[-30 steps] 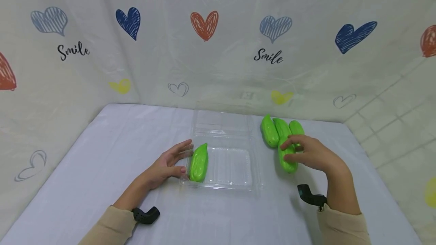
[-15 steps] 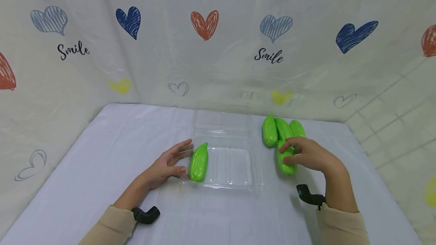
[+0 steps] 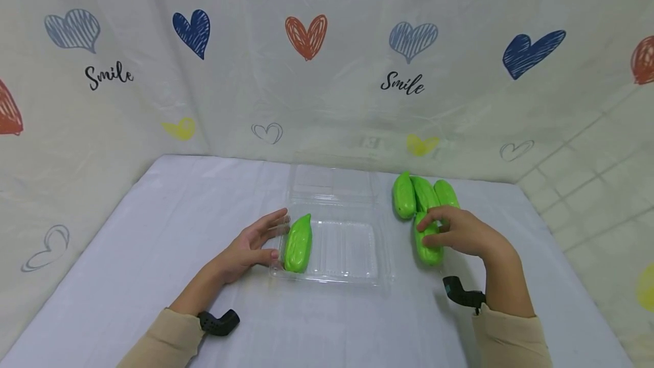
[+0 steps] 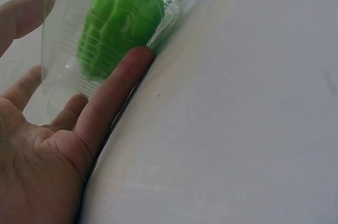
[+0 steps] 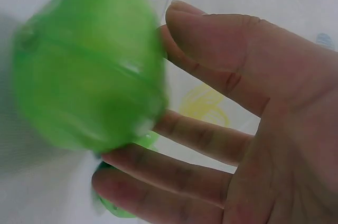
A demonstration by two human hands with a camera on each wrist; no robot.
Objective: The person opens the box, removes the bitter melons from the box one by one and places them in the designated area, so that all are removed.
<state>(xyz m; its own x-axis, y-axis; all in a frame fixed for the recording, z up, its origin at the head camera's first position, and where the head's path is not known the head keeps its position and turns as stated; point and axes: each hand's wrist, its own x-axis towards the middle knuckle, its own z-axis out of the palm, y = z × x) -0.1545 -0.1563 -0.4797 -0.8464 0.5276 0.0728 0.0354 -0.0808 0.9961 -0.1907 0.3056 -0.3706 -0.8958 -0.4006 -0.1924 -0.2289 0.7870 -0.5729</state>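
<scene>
A clear plastic clamshell box (image 3: pixel 332 280) lies with its lid (image 3: pixel 332 183) folded back. Inside, along the left wall, sits one glossy green toy vegetable (image 3: pixel 298 246), long and pointed at the far end. My left hand (image 3: pixel 250 246) rests against the box's left side, fingers spread; in the left wrist view its thumb (image 4: pixel 113 84) lies along the box's lower edge. On the right, my right hand (image 3: pixel 457 231) holds a second green vegetable (image 3: pixel 428 253) between thumb and fingers. The right wrist view shows this vegetable (image 5: pixel 90 65) blurred and large.
Several more green vegetables (image 3: pixel 405 195) lie behind the right hand near the table's back edge, partly covered by it. A white cloth (image 3: pixel 327 328) covers the table. Behind stands a pale curtain (image 3: pixel 347 101) printed with hearts. Each wrist bears a black camera (image 3: pixel 219 322).
The right hand has drawn its vegetable slightly toward the front and left, apart from the others behind. The left hand and the box stay put.
</scene>
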